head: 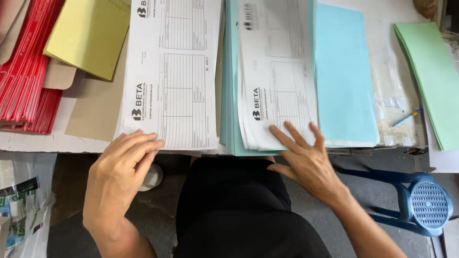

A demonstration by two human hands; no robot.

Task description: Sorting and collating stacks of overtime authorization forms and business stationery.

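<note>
A paperwork or print-shop workroom; stacks of printed forms (pixel 169 71), coloured paper (pixel 344 71) and red folders (pixel 26 71) cover the counter (pixel 52 142).

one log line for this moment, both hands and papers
left hand: on white form stack | right hand: fingers on white sheet over blue stack
</note>
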